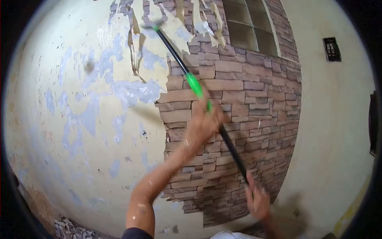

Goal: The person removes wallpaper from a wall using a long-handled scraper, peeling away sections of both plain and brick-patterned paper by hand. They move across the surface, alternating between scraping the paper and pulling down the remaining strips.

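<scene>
A long black pole scraper with green fittings (193, 85) slants across the view, its head against the wall near the upper edge. My left hand (205, 119) is wrapped round the pole near its middle, just below the green grip. Lower right, my right hand (258, 199) grips the pole's lower end, somewhat blurred. Behind the pole is stone-patterned wallpaper (230, 99), with torn strips (137, 51) hanging around the scraper head. To the left, the stripped wall (79, 131) shows cream and bluish-grey patches.
A glass block window (252, 28) is set in the wall at the upper right. An open electrical box (332, 49) is on the plain right wall. Scraps of debris (73, 229) lie at the bottom left. A dark object (373, 123) is at the right edge.
</scene>
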{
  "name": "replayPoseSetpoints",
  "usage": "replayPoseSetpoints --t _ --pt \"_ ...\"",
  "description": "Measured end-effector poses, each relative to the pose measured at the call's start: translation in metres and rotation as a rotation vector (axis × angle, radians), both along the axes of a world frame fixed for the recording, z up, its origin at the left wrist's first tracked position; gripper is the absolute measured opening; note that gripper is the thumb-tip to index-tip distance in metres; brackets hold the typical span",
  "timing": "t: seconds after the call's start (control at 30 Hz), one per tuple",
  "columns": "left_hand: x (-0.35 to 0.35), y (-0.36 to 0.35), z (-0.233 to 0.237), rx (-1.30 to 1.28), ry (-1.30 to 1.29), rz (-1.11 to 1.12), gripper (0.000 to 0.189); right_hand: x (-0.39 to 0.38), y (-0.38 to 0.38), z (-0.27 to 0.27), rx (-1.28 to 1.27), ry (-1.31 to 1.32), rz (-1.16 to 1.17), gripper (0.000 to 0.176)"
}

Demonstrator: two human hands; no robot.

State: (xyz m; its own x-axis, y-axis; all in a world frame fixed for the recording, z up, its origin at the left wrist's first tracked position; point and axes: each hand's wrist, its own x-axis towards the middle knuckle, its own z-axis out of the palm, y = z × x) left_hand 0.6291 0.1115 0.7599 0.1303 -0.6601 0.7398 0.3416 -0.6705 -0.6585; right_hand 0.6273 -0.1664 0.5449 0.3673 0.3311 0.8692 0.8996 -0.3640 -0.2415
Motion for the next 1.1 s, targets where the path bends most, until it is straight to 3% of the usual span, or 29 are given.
replayPoseSetpoints --t 0.03,0.1,0.23,0.3,0.37,0.5,0.57,0.63,0.7,0.77,0.83,0.87,0.93,0.97,1.03,1.1 --pt "0.021 -0.005 -0.043 0.006 0.079 -0.04 0.02 0.0 -0.018 -0.056 -0.045 0.127 -0.021 0.056" --pt "0.035 -0.046 -0.108 -0.069 0.354 -0.354 0.018 0.0 -0.04 -0.133 0.038 0.111 -0.059 0.055" --pt "0.076 -0.115 -0.12 -0.029 0.49 -0.304 0.02 -0.011 -0.064 -0.147 0.193 -0.013 -0.167 0.055" --pt "0.105 -0.136 -0.088 0.026 0.41 -0.279 0.021 0.0 -0.074 -0.117 0.16 0.666 -0.169 0.058" --pt "0.132 -0.147 -0.022 -0.024 0.257 -0.422 0.02 0.023 -0.101 -0.037 0.101 0.512 -0.158 0.056" --pt "0.149 -0.139 0.106 0.042 0.066 -0.447 0.02 0.063 -0.1 0.083 0.179 -0.07 -0.097 0.056" --pt "0.163 -0.131 0.185 0.062 0.055 -0.3 0.023 0.071 -0.097 0.152 0.159 0.177 -0.075 0.056" --pt "0.165 -0.134 0.231 0.09 0.032 -0.369 0.023 0.094 -0.1 0.191 0.17 0.136 -0.037 0.056" --pt "0.162 -0.139 0.222 0.073 0.044 -0.36 0.023 0.104 -0.104 0.187 0.187 0.105 0.0 0.056" --pt "0.158 -0.144 0.181 0.038 0.09 -0.335 0.022 0.092 -0.102 0.144 0.189 0.099 0.003 0.057" --pt "0.144 -0.148 0.103 0.039 0.121 -0.237 0.02 0.056 -0.108 0.082 0.105 0.256 -0.021 0.059" --pt "0.14 -0.146 0.059 -0.025 0.237 -0.196 0.019 0.044 -0.109 0.034 0.129 0.21 -0.018 0.06" --pt "0.124 -0.149 -0.015 -0.019 0.291 -0.321 0.019 0.023 -0.104 -0.038 0.158 0.139 -0.083 0.059" --pt "0.121 -0.15 -0.014 -0.022 0.29 -0.314 0.019 0.007 -0.104 -0.048 0.151 0.14 -0.159 0.057" --pt "0.112 -0.152 -0.018 -0.056 0.358 -0.331 0.02 0.013 -0.097 -0.039 0.153 0.247 -0.083 0.06" --pt "0.133 -0.147 0.039 -0.01 0.285 -0.312 0.024 0.037 -0.09 0.007 0.178 0.273 0.006 0.063"
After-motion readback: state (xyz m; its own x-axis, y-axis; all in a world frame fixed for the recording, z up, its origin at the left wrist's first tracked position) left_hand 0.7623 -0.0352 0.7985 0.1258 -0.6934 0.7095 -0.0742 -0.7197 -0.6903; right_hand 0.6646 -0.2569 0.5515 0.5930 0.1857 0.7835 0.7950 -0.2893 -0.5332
